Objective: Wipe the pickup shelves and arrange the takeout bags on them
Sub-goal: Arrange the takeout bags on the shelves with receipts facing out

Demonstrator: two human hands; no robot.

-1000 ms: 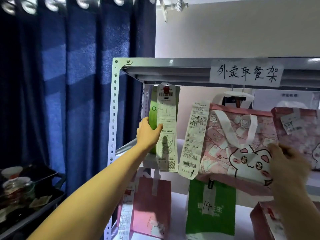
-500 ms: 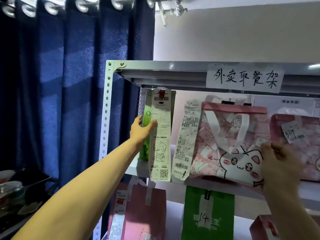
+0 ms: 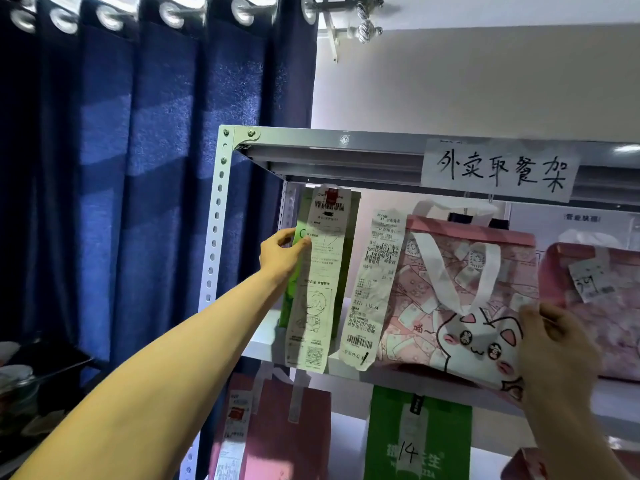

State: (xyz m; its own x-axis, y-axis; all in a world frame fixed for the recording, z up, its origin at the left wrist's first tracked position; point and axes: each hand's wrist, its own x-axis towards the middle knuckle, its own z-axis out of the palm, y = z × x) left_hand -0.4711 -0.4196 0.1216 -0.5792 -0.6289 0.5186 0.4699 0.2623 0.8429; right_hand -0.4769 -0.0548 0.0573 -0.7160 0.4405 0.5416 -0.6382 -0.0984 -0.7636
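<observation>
A tall green takeout bag (image 3: 348, 265) with a long receipt hanging down its front stands at the left end of the upper shelf (image 3: 266, 344). My left hand (image 3: 282, 252) grips its left edge, thumb on the front. Beside it sits a pink cat-print bag (image 3: 457, 299) with white handles and a receipt on its left side. My right hand (image 3: 554, 344) holds that bag's lower right corner. Another pink bag (image 3: 602, 306) with a small ticket stands further right, cut off by the frame.
The grey metal rack (image 3: 216, 216) carries a handwritten paper sign (image 3: 498, 169) on its top rail. On the lower shelf stand a pink bag (image 3: 277, 431) and a green bag (image 3: 419, 441) marked 14. A dark blue curtain (image 3: 138, 168) hangs left; a cluttered black cart (image 3: 31, 386) sits below it.
The view has tilted upward, so the rack sits lower in frame. Both hands keep their hold on the green bag and the cat-print bag, which have shifted little on the shelf.
</observation>
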